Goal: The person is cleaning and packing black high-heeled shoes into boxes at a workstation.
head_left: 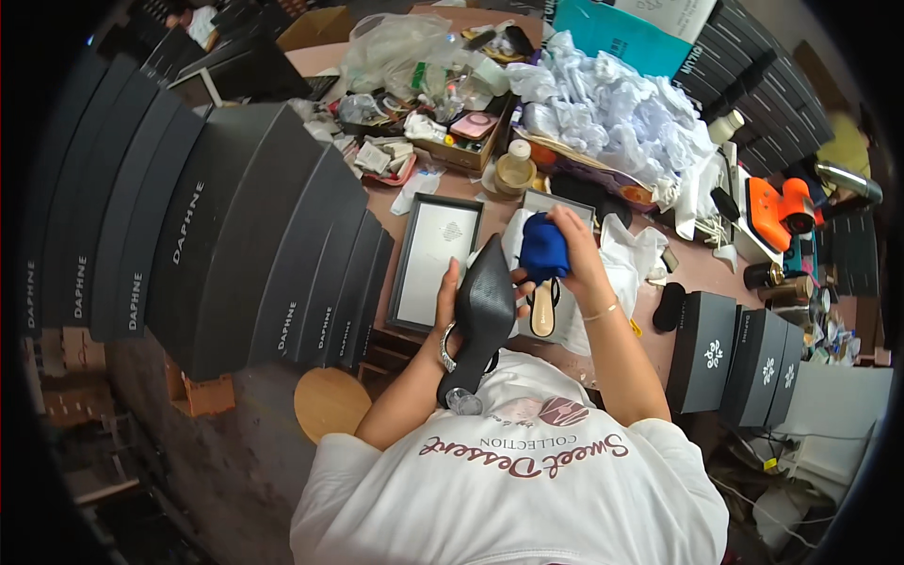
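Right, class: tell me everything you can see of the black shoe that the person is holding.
The black shoe is a pointed-toe heeled shoe, turned sole-up so its smooth, dark, faintly shiny sole faces the camera. The toe points up and away, and the heel end lies near the wrist. A clear, rounded ornament shows at its lower end. The left hand grips its left edge, and the right hand presses a blue cloth against its toe end, above the table.

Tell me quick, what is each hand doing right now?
Left hand: closed around the black high-heeled shoe, sole side facing up.
Right hand: closed on the blue cloth, pressed at the shoe's pointed toe.
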Available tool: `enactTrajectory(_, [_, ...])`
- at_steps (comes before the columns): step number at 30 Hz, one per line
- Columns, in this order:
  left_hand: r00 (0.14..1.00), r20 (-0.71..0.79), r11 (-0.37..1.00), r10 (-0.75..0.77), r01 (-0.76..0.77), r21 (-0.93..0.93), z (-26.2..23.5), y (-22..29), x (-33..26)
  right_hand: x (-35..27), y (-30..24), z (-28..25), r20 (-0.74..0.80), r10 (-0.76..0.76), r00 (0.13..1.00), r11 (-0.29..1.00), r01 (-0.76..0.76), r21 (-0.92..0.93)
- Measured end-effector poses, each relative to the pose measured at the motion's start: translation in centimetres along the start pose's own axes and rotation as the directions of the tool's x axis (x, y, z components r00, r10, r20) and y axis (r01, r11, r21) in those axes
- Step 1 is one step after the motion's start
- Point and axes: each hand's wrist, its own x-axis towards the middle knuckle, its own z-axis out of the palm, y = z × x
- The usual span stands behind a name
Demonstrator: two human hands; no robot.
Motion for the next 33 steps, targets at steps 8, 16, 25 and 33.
enactTrajectory(8, [0.989,0.060,0.991,0.136,-0.137,0.007,-3.1,3.5,4.6,-8.4,0.2,0.9,0.163,-0.053,0.985,0.964,0.093,-0.249])
enactTrajectory(16, [0.992,-0.030,0.988,0.121,-0.117,0.104,-2.5,3.7,4.5,-4.3,1.9,3.5,0.560,-0.482,0.674,-0.002,0.638,-0.770])
enactTrajectory(25, [0.966,-0.140,0.733,0.216,-0.065,0.678,-6.9,9.4,3.7,-9.7,-2.7,-0.5,0.193,-0.527,0.828,0.356,0.421,-0.834])
enactTrajectory(33, [0.745,0.404,-0.761,-0.531,-0.629,0.159,-8.9,-2.9,8.2,-14.0,-0.9,-10.9,-0.232,-0.329,0.915,0.687,0.063,-0.724])
